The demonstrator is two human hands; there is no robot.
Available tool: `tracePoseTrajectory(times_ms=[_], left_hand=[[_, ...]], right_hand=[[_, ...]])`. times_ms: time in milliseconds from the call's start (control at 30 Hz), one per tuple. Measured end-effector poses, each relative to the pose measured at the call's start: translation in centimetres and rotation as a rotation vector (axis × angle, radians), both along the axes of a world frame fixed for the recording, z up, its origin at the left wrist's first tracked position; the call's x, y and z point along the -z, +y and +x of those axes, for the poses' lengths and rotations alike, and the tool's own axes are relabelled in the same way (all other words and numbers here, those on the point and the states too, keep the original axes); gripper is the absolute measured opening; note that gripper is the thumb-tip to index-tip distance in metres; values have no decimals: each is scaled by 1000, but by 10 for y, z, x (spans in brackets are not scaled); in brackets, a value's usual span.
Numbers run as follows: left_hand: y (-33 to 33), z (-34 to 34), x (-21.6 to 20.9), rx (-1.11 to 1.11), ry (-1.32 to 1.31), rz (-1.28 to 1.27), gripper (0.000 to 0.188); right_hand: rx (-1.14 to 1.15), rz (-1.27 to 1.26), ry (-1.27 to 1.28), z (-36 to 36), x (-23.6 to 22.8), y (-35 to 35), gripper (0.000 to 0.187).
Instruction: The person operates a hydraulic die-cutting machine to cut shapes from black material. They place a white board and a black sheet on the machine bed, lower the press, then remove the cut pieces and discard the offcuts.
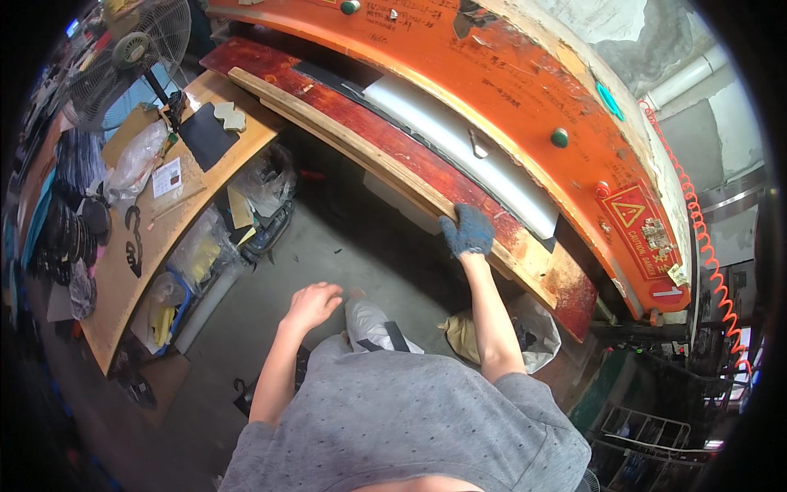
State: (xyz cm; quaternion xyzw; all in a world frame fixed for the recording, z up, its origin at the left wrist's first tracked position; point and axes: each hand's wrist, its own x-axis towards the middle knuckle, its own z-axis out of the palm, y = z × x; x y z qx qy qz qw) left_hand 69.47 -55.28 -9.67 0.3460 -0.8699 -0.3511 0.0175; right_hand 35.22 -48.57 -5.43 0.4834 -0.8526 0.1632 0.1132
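My right hand, in a dark grey-blue knit glove, lies over the wooden rail along the front of a machine bed, its fingers curled at the edge. My bare left hand hangs in the air over the floor, holding nothing, with the fingers loosely bent. Beyond the rail runs a worn red board. On that board lies a long white slab over dark sheet material. A small metal cutting die sits on the white slab, below the orange press beam.
Green buttons, a red button and a warning label are on the beam. At left, a wooden table carries a black sheet and dark stacked pieces; a fan stands behind. Bags sit below the rail.
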Motion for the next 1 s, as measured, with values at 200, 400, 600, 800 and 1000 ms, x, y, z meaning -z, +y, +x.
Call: tracePoseTrajectory(times_ms=[200,400,600,800,1000], left_hand=[[-83,-22,-23,92,79,-74,22],[-149,-41,-41,191,182,-117,19],[-196,-75,-46,273,397,-230,14],[-240,-92,-32,277,578,-365,14],[-261,-65,-5,236,604,-408,11]], right_hand=[[172,162,-49,-2,16,-41,54],[231,135,-101,-5,16,-41,55],[294,178,-135,23,9,-31,54],[350,209,-408,62,-1,-10,48],[677,-202,-654,73,1,-15,52]])
